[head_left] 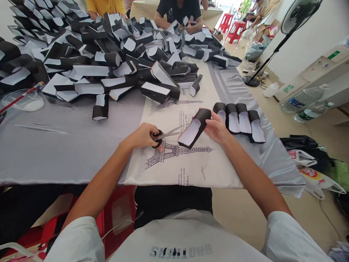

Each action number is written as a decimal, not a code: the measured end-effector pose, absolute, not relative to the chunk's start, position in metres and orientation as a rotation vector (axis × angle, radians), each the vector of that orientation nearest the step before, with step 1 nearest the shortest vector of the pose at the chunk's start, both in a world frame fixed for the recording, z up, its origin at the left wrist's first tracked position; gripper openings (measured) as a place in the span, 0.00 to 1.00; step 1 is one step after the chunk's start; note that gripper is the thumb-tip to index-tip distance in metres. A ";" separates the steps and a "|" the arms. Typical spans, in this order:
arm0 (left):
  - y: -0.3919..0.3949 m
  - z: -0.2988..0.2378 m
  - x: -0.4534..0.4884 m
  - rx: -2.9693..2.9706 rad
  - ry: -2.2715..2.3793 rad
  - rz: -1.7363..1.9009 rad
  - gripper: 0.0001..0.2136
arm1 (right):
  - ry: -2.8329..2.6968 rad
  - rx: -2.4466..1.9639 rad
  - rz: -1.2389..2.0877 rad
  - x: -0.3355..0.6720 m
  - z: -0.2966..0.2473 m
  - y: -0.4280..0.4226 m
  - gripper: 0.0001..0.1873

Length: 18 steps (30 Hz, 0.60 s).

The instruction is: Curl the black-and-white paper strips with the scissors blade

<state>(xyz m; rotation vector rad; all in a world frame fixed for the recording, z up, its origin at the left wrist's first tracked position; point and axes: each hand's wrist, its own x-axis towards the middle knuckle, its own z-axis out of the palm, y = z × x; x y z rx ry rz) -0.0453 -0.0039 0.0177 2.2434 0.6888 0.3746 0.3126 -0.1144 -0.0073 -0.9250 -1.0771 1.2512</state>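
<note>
In my left hand [145, 136] is a pair of scissors [169, 134], its black handles round my fingers and its blades parted. The blades point right, toward a small black paper piece with a white inside, shaped like a slipper [193, 129]. My right hand [216, 127] grips that paper slipper by its black band end, tilted above the cloth. Whether the blade tips touch its edge I cannot tell. Just right of my right hand, several similar paper slippers [241, 118] lie side by side in a row.
A large heap of black-and-white paper slippers [114, 69] covers the far left of the table. Under my hands lies a cream cloth printed with towers [174, 174]. At left is a plastic bowl [24, 100] with a red brush [20, 97]. A person [178, 16] sits opposite.
</note>
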 end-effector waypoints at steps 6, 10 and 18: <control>0.000 0.016 -0.046 2.221 0.618 0.337 0.11 | -1.049 -0.906 1.273 0.310 -0.009 -0.114 0.31; 0.000 0.014 -0.045 2.229 0.606 0.321 0.10 | -1.054 -0.907 1.280 0.309 -0.009 -0.114 0.31; -0.004 0.016 -0.040 2.329 0.689 0.324 0.11 | -1.077 -0.896 1.315 0.303 -0.008 -0.115 0.31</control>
